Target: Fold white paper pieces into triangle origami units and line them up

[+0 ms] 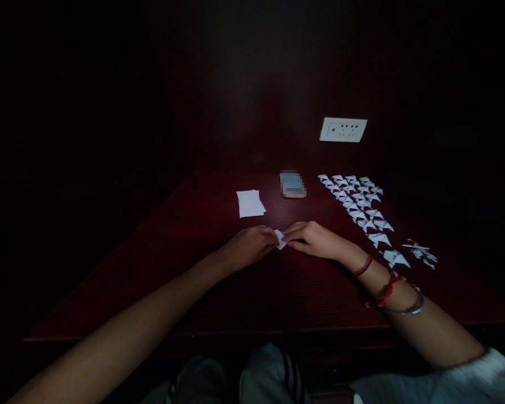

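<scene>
A small folded piece of white paper (280, 240) lies on the dark red table between my two hands. My left hand (252, 246) is closed on its left side, with the fingertips pressed together at the paper's edge. From the right, my right hand (313, 238) pinches the same paper, its thumb and fingers at the paper's right edge. The fingers cover part of the paper, so its full shape is hidden. A small stack of white paper sheets (250, 203) rests just beyond my left hand.
Several rows of folded white paper pieces (357, 205) stand at the right. Beside them is a little heap of white paper scraps (421, 252). A blurred light-blue flat object (292, 184) lies at the back, below a wall socket (343, 129). The table's front edge (202, 335) is near my knees.
</scene>
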Demonstrator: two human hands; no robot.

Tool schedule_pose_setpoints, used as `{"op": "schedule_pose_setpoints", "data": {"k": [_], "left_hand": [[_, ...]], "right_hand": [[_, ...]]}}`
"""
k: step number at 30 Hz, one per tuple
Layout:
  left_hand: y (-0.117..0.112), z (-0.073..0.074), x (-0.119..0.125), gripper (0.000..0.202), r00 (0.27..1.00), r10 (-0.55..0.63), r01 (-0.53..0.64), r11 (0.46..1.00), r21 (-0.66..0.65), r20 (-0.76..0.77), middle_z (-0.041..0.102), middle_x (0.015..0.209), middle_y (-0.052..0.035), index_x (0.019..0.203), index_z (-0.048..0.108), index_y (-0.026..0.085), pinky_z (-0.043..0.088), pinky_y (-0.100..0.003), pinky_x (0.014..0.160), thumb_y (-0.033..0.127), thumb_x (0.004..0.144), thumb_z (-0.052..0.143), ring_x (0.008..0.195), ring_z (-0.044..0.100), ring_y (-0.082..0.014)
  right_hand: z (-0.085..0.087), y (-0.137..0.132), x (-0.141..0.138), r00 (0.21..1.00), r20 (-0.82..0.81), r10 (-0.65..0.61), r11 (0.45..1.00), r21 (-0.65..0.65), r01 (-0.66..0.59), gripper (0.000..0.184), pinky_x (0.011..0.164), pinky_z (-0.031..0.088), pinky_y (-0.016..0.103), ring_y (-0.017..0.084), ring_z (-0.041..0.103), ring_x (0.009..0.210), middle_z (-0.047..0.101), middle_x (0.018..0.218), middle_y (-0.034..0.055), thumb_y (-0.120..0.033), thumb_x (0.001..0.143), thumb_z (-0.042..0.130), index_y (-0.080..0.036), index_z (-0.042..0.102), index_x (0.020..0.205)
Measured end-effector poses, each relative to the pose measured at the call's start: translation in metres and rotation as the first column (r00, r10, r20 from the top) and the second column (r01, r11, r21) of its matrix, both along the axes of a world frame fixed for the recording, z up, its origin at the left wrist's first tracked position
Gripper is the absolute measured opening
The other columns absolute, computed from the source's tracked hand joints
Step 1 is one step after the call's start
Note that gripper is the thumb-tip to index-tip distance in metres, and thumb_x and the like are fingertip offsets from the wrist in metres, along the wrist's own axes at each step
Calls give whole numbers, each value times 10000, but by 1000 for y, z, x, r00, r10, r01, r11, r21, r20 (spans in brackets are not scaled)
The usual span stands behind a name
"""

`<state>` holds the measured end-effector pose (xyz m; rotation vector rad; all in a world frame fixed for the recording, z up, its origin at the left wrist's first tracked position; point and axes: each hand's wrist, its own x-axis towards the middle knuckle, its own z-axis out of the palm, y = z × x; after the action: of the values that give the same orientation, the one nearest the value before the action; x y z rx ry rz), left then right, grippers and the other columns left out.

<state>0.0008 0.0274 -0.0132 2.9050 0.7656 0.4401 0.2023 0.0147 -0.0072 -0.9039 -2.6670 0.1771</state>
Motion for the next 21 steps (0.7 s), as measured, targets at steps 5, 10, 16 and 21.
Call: {"op": "schedule_pose_setpoints", "data": {"k": [5,10,16,21], "left_hand": [[-2,4,-4,219,998,-24,24,1000,4,-58,564,984,-20,957,565,200,380,-256,818,157,817,400,918,510,-132],[-3,9,-6,222,996,-57,55,998,-20,-71,568,981,-14,982,556,203,367,-258,833,165,808,423,931,501,-132],[-6,9,-7,222,996,-56,51,996,-68,-73,524,1052,-14,986,555,208,348,-253,855,174,795,447,978,468,-137],[-12,11,-6,240,998,-30,26,997,-75,-48,509,1062,-22,1011,541,208,348,-256,853,172,801,431,978,469,-140]], "right_hand": [[1,0,0,999,34,10,1000,13,-11,238,819,400,286,146,528,926,605,974,57,-176,784,436,-154,598,957],[2,-1,-1,999,30,20,1000,8,-21,241,825,396,281,144,520,943,602,982,50,-170,786,434,-166,593,967],[5,-5,-4,1000,2,9,1000,2,-9,256,815,400,284,149,527,933,603,979,51,-157,772,458,-173,572,1001],[6,-6,-3,999,26,35,999,4,-35,228,811,400,285,152,528,928,608,962,58,-165,778,454,-164,597,956]]}}
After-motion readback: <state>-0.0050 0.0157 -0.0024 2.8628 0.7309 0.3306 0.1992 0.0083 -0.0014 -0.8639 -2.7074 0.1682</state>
